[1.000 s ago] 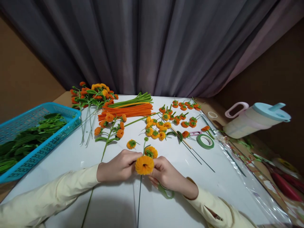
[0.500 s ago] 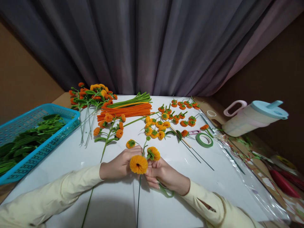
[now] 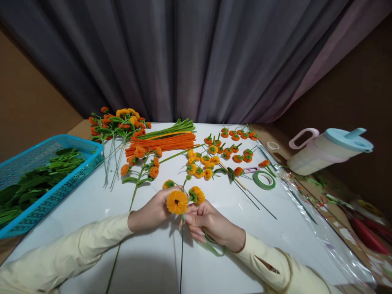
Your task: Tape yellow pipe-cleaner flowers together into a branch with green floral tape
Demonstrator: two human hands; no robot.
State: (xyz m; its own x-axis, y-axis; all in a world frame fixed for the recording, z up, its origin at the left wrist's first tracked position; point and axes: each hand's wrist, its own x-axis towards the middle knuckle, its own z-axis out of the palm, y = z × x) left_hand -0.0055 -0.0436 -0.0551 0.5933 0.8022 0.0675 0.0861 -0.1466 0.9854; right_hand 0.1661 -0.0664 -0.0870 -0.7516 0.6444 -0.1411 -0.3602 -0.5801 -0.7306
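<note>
My left hand (image 3: 152,211) is closed around the flower stem (image 3: 182,253), its fingertips partly hidden behind a yellow pipe-cleaner flower (image 3: 177,202). That stem is a thin dark green wire pointing down toward me, topped by a small green bud (image 3: 188,177). A second yellow flower (image 3: 197,195) branches off to the right. My right hand (image 3: 206,222) pinches at the stem just below the blooms, and a strip of green floral tape (image 3: 211,247) loops out beneath its fingers. One loose yellow flower (image 3: 168,184) lies just beyond my left hand.
Left stands a blue basket (image 3: 97,152) of green leaves. A finished orange spray (image 3: 139,179), orange pipe cleaners (image 3: 165,141) and loose yellow flower heads (image 3: 199,173) lie ahead. A tape roll (image 3: 263,180) is at right, near a tumbler (image 3: 327,153) and plastic film (image 3: 321,237).
The two yellow blooms have shifted slightly upward and away from me, and the stem's lower end has swung a little right. Both hands keep their hold.
</note>
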